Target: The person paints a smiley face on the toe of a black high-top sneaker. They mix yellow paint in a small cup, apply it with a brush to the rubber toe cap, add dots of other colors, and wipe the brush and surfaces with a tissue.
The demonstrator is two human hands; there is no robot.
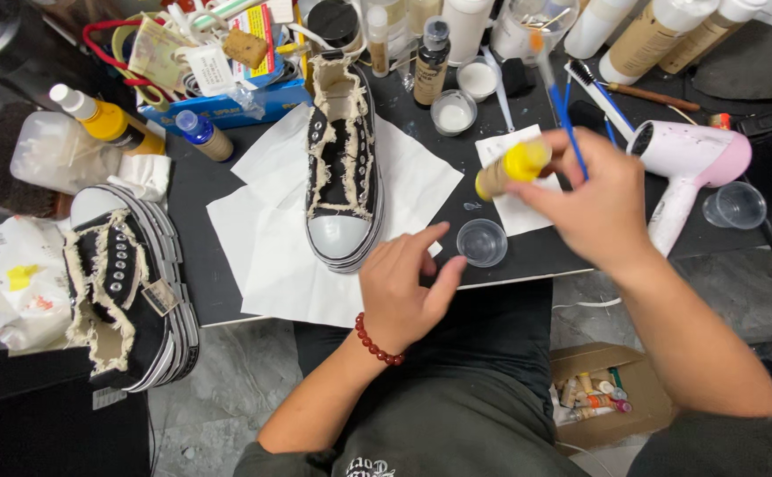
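Head view, looking down at a dark worktable (192, 190). Right hand (600, 205) raised over the table's front edge, fingers closed around a small yellow-capped bottle (511, 168) tipped sideways, with a blue-handled brush (563, 106) pinched in the same grip. Left hand (404, 287) low at the table edge, fingers loosely curled, holding nothing, fingertips just beside a small clear plastic cup (481, 241). Cup upright on the table, below the tilted bottle. Black high-top sneaker (344, 168) with frayed trim on white paper sheets (262, 238), left of the cup. Second matching sneaker (125, 283) on the far left. Pink hair dryer (691, 163) lying at right, near another clear cup (736, 205).
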